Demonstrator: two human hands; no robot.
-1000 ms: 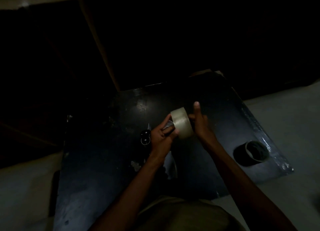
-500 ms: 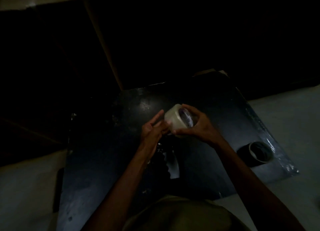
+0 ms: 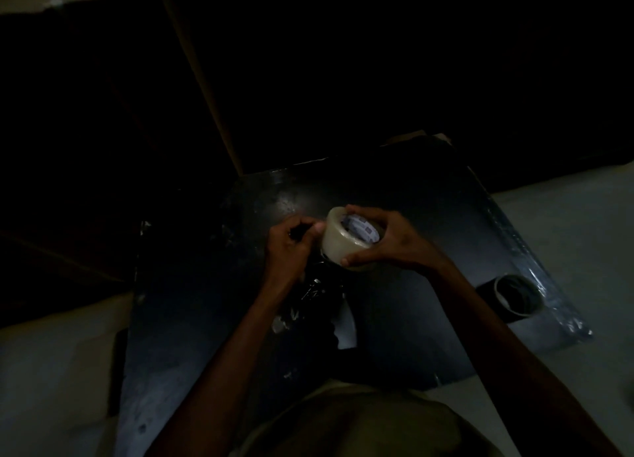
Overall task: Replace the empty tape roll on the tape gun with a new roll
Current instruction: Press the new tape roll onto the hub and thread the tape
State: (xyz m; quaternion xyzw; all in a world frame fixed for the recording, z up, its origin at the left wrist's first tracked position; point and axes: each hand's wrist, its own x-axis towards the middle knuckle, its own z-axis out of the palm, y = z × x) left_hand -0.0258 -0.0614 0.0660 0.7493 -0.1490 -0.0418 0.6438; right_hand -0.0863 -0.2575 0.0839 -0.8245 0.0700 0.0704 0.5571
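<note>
The scene is very dark. My right hand grips a full roll of clear tape from the right, fingers over its top and thumb under it; a white label shows inside the core. My left hand is closed on a small dark part right beside the roll's left edge; what it holds is too dark to tell. Below the hands lies the black tape gun on the dark board, with a pale strip at its lower right. An empty dark roll core stands at the board's right edge.
The board lies on a pale floor and has a shiny wrapped right edge. A tall cardboard box edge rises behind it on the left. My knee in tan cloth fills the bottom centre.
The tape roll has been turned, so its open core with the label now faces up. My right hand has shifted from behind the roll to around it. My left hand closed beside it.
</note>
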